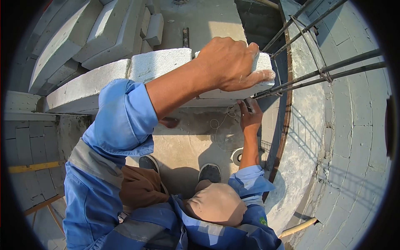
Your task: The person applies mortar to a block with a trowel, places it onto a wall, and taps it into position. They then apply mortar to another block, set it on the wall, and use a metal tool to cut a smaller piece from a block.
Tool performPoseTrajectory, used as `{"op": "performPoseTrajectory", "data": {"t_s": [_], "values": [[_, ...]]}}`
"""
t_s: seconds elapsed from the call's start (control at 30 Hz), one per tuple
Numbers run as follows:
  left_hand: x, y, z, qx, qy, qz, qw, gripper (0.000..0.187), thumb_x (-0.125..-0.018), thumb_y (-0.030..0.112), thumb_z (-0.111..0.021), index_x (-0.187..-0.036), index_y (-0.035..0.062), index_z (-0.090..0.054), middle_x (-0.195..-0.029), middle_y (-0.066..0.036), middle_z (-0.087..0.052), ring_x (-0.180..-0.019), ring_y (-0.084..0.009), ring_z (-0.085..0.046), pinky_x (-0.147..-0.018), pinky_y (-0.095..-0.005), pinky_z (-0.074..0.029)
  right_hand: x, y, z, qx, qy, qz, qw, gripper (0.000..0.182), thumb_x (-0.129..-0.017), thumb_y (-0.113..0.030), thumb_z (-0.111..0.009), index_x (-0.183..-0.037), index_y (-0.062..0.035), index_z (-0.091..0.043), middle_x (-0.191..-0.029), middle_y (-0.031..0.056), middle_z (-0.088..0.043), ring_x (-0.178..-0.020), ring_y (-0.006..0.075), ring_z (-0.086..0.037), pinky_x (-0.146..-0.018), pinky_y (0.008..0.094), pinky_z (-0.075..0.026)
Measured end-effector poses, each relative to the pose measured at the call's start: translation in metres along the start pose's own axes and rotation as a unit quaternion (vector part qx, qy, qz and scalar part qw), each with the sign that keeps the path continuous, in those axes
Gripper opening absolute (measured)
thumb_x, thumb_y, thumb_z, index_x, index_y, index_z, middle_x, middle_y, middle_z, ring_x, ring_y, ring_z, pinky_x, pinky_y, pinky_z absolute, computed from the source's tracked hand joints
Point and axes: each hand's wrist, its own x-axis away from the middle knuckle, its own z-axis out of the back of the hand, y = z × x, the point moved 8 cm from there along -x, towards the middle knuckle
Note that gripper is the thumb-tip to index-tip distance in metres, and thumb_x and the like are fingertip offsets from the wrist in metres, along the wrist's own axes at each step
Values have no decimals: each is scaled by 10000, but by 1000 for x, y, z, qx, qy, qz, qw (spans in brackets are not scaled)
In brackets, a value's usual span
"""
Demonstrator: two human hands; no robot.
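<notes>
My left hand (231, 64) reaches across from the left and lies on the right end of a white block (262, 62) in a low wall. Its fingers curl toward the block's far side and the thumb stretches along the end; dust whitens the fingertips. Below that end, my right hand (251, 118) is raised, thumb and finger pinched at the block's lower corner. Something small and dark shows between them, too little to name. A thin looping string (216, 125) runs from near these fingers to a white spool (237, 156) on the floor.
More white blocks (160, 64) continue the wall leftward, with stacked blocks (104, 33) behind. Steel rebar (325, 73) juts in from the right beside a concrete ledge (306, 121) and a grey block wall (354, 104). My shoes (209, 173) stand on the concrete floor.
</notes>
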Motion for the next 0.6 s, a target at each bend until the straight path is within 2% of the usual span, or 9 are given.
{"op": "performPoseTrajectory", "data": {"t_s": [0.17, 0.27, 0.4, 0.47, 0.5, 0.57, 0.6], "values": [[-2, -1, -2, -1, -10, 3, 1000, 754, -984, 655, -507, -1063, -72, -688, -752, -275, -696, -637, -377, -728, -570, -442, -571, 1, 5, -2, -4, 2, -2, 1000, 240, -926, -118, -766, -1102, 34, -708, -991, 119, -730, -900, 193, -643, -863, 311, -483], [-1, -2, -4, 9, -21, 5, 1000, 765, -982, 668, -496, -1062, -65, -696, -750, -273, -698, -636, -372, -730, -568, -428, -571, 0, -3, -3, 8, 4, 37, 999, 202, -929, -79, -748, -1088, 36, -698, -995, 114, -718, -912, 184, -629, -866, 304, -477], [-1, -2, -5, -5, -16, 3, 1000, 770, -981, 671, -492, -1068, -65, -700, -769, -270, -707, -630, -361, -730, -560, -415, -571, 1, -6, -3, 17, 11, 31, 999, 175, -932, -47, -731, -1079, 39, -688, -994, 118, -707, -921, 191, -619, -870, 304, -474], [-1, -3, -5, 23, -19, 15, 999, 818, -992, 694, -430, -1011, -70, -722, -745, -251, -713, -727, -365, -759, -657, -468, -589, 1, -2, -3, -2, 6, 38, 999, 193, -929, -34, -727, -1102, 42, -688, -992, 127, -706, -923, 205, -622, -876, 313, -476], [-4, -5, -1, 12, -14, 20, 1000, 818, -992, 694, -430, -1011, -70, -722, -745, -251, -713, -727, -365, -759, -657, -468, -589, 0, -3, -4, -10, 2, 46, 999, 193, -929, -34, -727, -1102, 42, -688, -992, 127, -706, -923, 205, -622, -876, 313, -476], [-10, -17, -3, 121, -72, 72, 987, 907, -981, 742, -381, -1108, -90, -722, -886, -307, -722, -895, -400, -758, -776, -518, -583, 2, -4, -4, 13, 14, 47, 999, 213, -919, 4, -704, -1128, 44, -694, -1032, 158, -717, -966, 251, -675, -901, 325, -495], [-14, -22, 3, 112, -68, 80, 988, 907, -981, 742, -381, -1108, -90, -722, -886, -307, -722, -895, -400, -758, -776, -518, -583, 1, -7, -6, 3, 8, 53, 999, 213, -919, 4, -704, -1128, 44, -694, -1032, 158, -717, -966, 251, -675, -901, 325, -495]]}}
